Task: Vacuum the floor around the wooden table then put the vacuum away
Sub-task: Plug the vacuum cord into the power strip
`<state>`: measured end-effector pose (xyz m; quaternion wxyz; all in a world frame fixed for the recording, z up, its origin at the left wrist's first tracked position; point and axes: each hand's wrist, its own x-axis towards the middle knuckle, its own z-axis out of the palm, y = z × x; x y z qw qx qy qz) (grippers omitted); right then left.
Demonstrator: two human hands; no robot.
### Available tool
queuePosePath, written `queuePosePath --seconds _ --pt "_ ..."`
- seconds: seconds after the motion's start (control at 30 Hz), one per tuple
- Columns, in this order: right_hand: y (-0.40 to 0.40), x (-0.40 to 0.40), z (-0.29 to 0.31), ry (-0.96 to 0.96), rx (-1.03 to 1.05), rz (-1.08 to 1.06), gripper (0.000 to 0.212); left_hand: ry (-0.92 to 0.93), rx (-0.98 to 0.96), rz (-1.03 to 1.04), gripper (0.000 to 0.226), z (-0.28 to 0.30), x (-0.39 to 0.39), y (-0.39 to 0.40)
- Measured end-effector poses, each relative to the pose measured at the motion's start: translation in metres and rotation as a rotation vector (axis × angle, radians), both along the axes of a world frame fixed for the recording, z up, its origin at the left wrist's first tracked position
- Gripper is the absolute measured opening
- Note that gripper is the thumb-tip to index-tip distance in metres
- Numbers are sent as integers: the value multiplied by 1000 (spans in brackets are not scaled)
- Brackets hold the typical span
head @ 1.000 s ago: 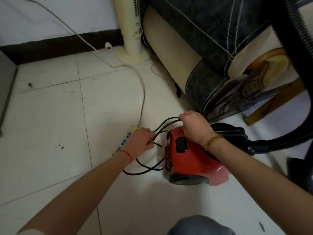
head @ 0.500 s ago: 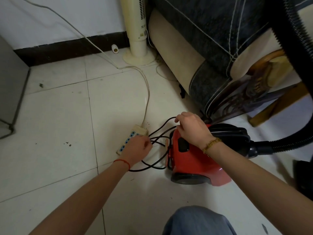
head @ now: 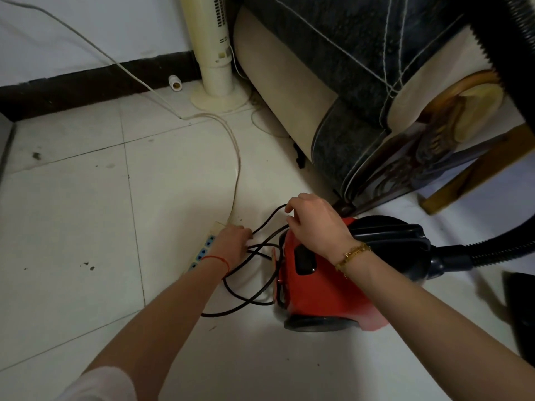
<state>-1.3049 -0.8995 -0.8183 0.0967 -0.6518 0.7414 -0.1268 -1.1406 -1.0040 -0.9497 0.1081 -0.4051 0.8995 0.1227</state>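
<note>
A red canister vacuum (head: pixel 315 287) with a black top sits on the white tiled floor. Its black ribbed hose (head: pixel 509 247) runs off to the right and back across the upper right corner. Loops of black power cord (head: pixel 246 299) lie at the vacuum's left end. My left hand (head: pixel 231 241) is closed around strands of that cord, right beside a cream power strip (head: pixel 202 250). My right hand (head: pixel 312 224) hovers over the vacuum's left end with a cord loop hooked by its fingertips.
A sofa (head: pixel 362 82) with a dark cover stands close behind the vacuum. A cream tower fan (head: pixel 217 53) stands at the wall. The strip's pale cable (head: pixel 236 157) snakes across the tiles. A wooden leg (head: pixel 474 175) shows at the right.
The view has dipped and shifted slightly. My left hand slid a little toward the power strip along the cord, and my right hand lifted its fingers off the vacuum onto a cord loop.
</note>
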Motion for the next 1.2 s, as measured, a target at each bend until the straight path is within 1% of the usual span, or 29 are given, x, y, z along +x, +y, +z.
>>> queuePosePath --seconds 0.1,0.27,0.37,0.43,0.53,0.63,0.7,0.8,0.9,0.97,1.03,1.1,1.2 --pt "1 0 -2 -40 -6 -3 22 -181 14 -89 29 -13 -7 -1" --pt "-1 -1 -2 -120 -36 -32 19 -285 -121 -174 25 -28 -17 1" --pt "-2 -1 -2 -143 -38 -46 18 -341 -142 -197 26 -31 -20 1" --pt "-2 0 -2 -150 -44 -54 17 -308 -136 -166 29 -27 -17 1" --pt "-4 2 0 -137 -33 -60 18 -172 -172 -157 26 -5 -7 -1" --pt "-2 4 0 -18 2 -19 20 -73 -175 -101 22 29 10 -9" --pt "1 4 -1 72 32 18 20 -22 -121 -61 21 43 24 -14" --pt "4 3 -1 176 82 64 19 29 44 -43 23 55 40 -11" --pt "8 2 1 273 130 107 18 79 158 -29 34 63 44 -1" --pt "11 1 2 346 151 120 18 89 198 4 48 66 43 4" --pt "13 1 2 396 166 118 19 125 237 81 54 72 42 7" --pt "14 0 1 431 169 100 17 176 267 157 51 79 43 11" --pt "16 -6 1 476 188 61 14 236 198 262 44 88 46 15"
